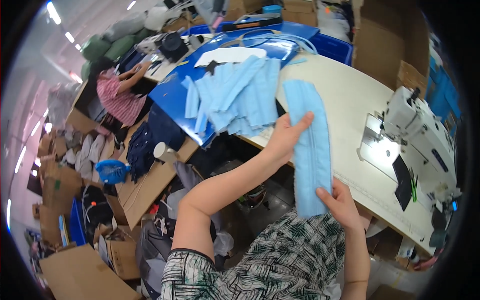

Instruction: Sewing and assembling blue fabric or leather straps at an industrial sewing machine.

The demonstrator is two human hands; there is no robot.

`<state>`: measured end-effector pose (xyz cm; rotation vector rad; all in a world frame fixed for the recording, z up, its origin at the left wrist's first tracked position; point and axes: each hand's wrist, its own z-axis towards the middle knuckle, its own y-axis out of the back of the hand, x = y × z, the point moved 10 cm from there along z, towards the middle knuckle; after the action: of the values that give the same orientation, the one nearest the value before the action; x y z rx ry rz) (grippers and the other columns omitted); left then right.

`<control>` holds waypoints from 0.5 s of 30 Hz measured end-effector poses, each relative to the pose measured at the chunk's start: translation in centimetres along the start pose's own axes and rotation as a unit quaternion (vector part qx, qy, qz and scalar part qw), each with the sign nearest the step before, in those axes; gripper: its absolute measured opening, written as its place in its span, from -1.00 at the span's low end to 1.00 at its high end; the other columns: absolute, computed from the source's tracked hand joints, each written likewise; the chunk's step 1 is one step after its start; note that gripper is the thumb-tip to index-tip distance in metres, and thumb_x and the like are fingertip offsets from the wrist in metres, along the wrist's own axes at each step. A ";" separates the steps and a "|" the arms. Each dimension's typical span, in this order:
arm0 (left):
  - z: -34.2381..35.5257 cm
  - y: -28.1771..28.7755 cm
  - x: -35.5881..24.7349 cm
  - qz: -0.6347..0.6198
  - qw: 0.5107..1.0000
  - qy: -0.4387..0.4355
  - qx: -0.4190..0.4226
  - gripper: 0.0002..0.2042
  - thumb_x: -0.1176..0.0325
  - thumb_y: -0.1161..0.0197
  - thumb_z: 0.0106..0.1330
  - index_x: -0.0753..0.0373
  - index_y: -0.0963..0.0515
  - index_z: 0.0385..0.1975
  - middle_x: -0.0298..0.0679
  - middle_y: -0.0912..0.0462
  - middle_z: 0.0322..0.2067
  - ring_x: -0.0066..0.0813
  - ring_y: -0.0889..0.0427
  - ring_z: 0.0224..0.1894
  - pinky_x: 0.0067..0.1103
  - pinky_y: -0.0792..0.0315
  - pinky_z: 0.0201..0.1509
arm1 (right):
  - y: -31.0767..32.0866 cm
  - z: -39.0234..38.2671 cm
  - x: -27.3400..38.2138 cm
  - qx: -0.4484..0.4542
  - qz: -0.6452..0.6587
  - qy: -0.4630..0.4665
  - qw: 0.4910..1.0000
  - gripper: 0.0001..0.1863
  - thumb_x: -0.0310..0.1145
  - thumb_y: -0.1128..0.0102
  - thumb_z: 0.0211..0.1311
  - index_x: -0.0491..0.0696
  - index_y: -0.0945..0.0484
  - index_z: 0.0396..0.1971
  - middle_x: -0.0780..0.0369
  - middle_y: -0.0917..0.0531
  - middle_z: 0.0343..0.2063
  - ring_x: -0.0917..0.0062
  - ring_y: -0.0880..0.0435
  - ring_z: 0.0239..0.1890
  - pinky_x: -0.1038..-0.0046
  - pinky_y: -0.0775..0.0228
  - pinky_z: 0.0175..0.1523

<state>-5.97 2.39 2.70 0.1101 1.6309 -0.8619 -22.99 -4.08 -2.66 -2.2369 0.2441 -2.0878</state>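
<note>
Black-white-green patterned cloth shirt (292, 252) nearest. Long light-blue fabric strip (313, 160) before cream bench (352, 97): left hand (286, 137) pinching side edge, right hand (341, 205) lower end. Upper end could flop if left grip slackens.

The held strip (316, 155) is soft, matt cloth with a fuzzy, slightly frayed edge, and the pile of strips (237, 97) at the far side shows the same dull weave. The glossy sheet (172, 100) under the pile looks like smooth plastic and throws back light. The pale counter (345, 82) is smooth with a faint sheen. On the right, the sewing machine (430, 130) has a smooth painted finish, its bed plate (382, 149) bright, reflective metal. The basket (112, 171) at left is plastic; the near-left carton (85, 275) is matt cardboard.
</note>
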 end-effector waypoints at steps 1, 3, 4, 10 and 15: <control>0.0 0.6 0.3 -0.013 1.000 0.007 0.014 -0.71 0.27 -0.29 0.35 0.35 -0.54 -0.09 -0.29 -0.67 -0.21 -0.60 -0.61 -0.18 -0.58 -0.51 -0.07 | -0.1 0.1 -1.1 -0.010 0.003 -0.031 0.999 -0.60 -0.37 -0.10 0.40 -0.22 -0.40 0.15 0.29 -0.62 -0.09 0.70 -0.53 -0.07 0.58 -0.42 0.01; -0.2 1.5 0.4 -0.025 0.999 0.007 0.022 -0.69 0.29 -0.32 0.32 0.36 -0.52 -0.07 -0.27 -0.66 -0.19 -0.58 -0.61 -0.16 -0.57 -0.51 -0.05 | -0.8 0.6 -1.0 -0.025 0.022 0.001 0.999 -0.65 -0.38 -0.05 0.43 -0.23 -0.44 0.11 0.28 -0.62 -0.09 0.70 -0.53 -0.08 0.58 -0.40 0.03; -0.7 1.2 0.4 0.040 0.998 0.004 0.053 -0.65 0.32 -0.35 0.29 0.36 -0.49 -0.02 -0.26 -0.65 -0.14 -0.54 -0.61 -0.11 -0.53 -0.50 0.01 | -0.5 0.7 -1.3 -0.050 0.023 0.003 0.998 -0.65 -0.39 -0.03 0.43 -0.23 -0.44 0.12 0.28 -0.62 -0.08 0.70 -0.53 -0.08 0.58 -0.40 0.04; -0.2 2.2 -2.6 0.197 0.970 -0.038 0.140 -0.64 0.47 -0.39 0.17 0.37 -0.51 -0.03 -0.25 -0.65 -0.16 -0.52 -0.60 -0.12 -0.52 -0.50 0.01 | -1.5 3.9 -0.7 -0.074 -0.025 0.034 0.996 -0.64 -0.38 0.02 0.45 -0.24 -0.42 0.14 0.27 -0.62 -0.09 0.69 -0.53 -0.08 0.57 -0.38 0.05; 4.9 5.5 -12.4 0.244 0.960 -0.129 0.047 -0.76 0.29 -0.28 0.34 0.34 -0.59 -0.14 -0.29 -0.69 -0.30 -0.54 -0.63 -0.27 -0.58 -0.53 -0.18 | -4.6 13.3 5.6 -0.079 -0.063 0.105 0.989 -0.61 -0.30 -0.02 0.45 -0.24 -0.44 0.12 0.24 -0.64 -0.13 0.68 -0.55 -0.11 0.56 -0.38 0.03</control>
<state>4.19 8.29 11.11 0.4318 1.2411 -0.5428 -9.04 -1.22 2.64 -2.1660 0.2964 -2.4556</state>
